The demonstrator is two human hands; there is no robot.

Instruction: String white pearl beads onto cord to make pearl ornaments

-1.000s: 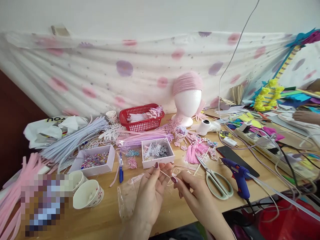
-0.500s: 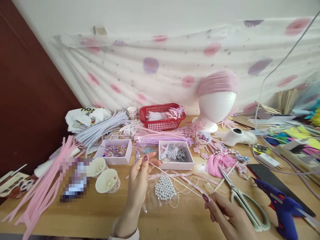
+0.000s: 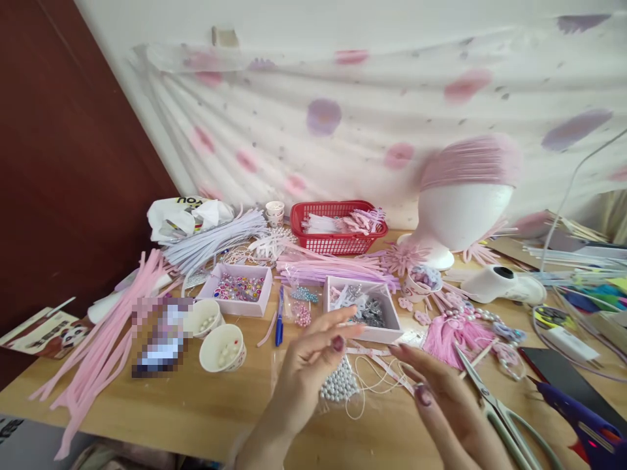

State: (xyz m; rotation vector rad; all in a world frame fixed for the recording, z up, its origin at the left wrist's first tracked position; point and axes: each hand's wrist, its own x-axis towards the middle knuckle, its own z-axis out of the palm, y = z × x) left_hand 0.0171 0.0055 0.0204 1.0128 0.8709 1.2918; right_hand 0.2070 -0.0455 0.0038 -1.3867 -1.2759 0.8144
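My left hand (image 3: 313, 362) hovers over the middle of the table with fingers stretched forward, and nothing shows in it. Facing it from the right, my right hand (image 3: 448, 405) has its thumb and fingers apart, and I see no thing held there. Between and below them lies a clear bag of silvery-grey beads (image 3: 339, 382), partly hidden by the left hand. A thin white elastic cord (image 3: 375, 390) lies in loops beside the beads. Under it runs a pale patterned tape (image 3: 392, 371). Scissors (image 3: 499, 408) lie by my right hand.
Lilac boxes of colourful beads (image 3: 267, 294) and metal-toned trinkets (image 3: 386, 336) stand behind. Paper cups (image 3: 223, 362) are at left, with pink fuzzy stems (image 3: 105, 339) beyond. A red basket (image 3: 337, 245), foam head (image 3: 460, 215) and blue glue gun (image 3: 588, 421) are around.
My hands held the white cord stretched between them; now it lies on the table and both hands have opened and come closer together. The view has shifted left.
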